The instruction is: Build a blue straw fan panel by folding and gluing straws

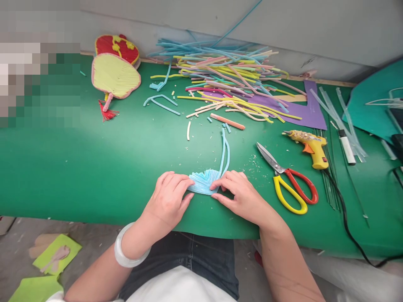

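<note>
A small light-blue fan-shaped piece (203, 181), made of strips laid side by side, lies near the front edge of the green table (94, 167). Two long blue strips (224, 149) curve up from its right side. My left hand (168, 197) presses on the piece's left edge with its fingers bent. My right hand (239, 193) pinches the piece's right edge, fingers together. A white bangle (126, 251) is on my left wrist.
Red and yellow scissors (289, 182) lie right of my hands, beside a yellow glue gun (310, 147) with a black cord. A heap of coloured strips (226, 79) and purple paper (302, 111) lie at the back. Finished fans (115, 73) sit at back left.
</note>
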Motion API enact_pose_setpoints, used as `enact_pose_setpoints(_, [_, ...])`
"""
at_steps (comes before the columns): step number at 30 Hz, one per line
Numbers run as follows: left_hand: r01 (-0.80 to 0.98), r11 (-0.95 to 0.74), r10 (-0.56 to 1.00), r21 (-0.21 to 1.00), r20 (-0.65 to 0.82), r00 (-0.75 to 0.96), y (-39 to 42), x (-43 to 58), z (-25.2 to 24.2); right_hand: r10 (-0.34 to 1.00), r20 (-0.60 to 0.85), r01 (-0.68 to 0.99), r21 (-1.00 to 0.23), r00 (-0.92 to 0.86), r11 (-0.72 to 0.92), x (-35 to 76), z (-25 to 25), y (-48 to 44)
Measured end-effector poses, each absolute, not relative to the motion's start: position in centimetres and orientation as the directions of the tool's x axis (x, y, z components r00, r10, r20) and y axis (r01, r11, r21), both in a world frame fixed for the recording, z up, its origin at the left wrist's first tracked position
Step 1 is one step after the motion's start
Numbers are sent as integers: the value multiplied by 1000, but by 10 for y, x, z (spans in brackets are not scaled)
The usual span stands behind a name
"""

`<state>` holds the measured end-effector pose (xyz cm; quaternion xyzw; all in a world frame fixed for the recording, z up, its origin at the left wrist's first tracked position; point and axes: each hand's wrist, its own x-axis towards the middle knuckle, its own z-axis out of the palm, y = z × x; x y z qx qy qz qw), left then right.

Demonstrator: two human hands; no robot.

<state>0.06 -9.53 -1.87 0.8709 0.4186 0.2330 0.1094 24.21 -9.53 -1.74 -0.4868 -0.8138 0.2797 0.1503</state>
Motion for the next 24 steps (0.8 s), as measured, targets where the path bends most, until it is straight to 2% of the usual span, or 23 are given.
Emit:
enact_pose_setpoints(9, [672,-661,750,334,335,570,-92,5,-21,879,-18,707,-603,-476,370,242,-18,-96])
enact_pose_setpoints(24, [700,-607,795,377,292,532,-93,7,-22,882,-16,697,-620,-471,361,242,-18,-96])
